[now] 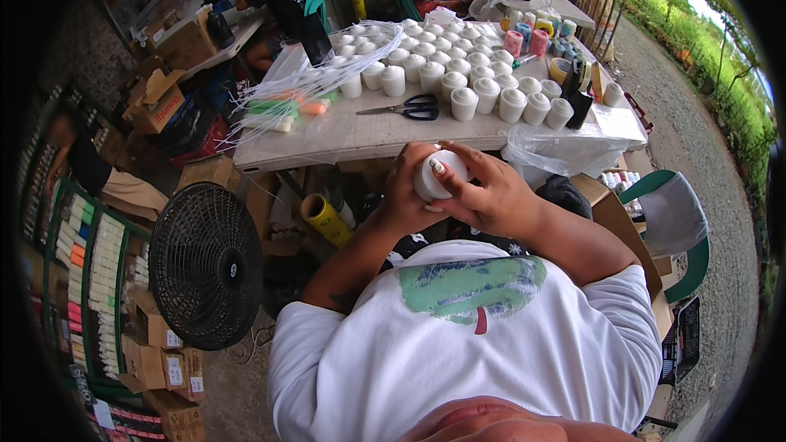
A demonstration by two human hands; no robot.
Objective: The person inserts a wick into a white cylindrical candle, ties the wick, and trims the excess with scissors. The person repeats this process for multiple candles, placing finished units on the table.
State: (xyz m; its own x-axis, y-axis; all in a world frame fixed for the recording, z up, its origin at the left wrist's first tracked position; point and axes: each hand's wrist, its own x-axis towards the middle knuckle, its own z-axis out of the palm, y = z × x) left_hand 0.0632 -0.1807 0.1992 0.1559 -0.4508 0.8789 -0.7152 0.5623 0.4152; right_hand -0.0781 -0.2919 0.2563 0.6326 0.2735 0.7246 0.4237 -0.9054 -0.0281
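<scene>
Both hands grip one white spool at chest height: the left hand wraps its side, and the right hand closes over its top, apparently checking it. Next likely needs a free slot among the spool rows at twelve o'clock on the worktop.

Daylight falls on an open-air work area where a long table stands beside a gravel path and grass. A black fan, cardboard boxes and a green chair surround it.
</scene>
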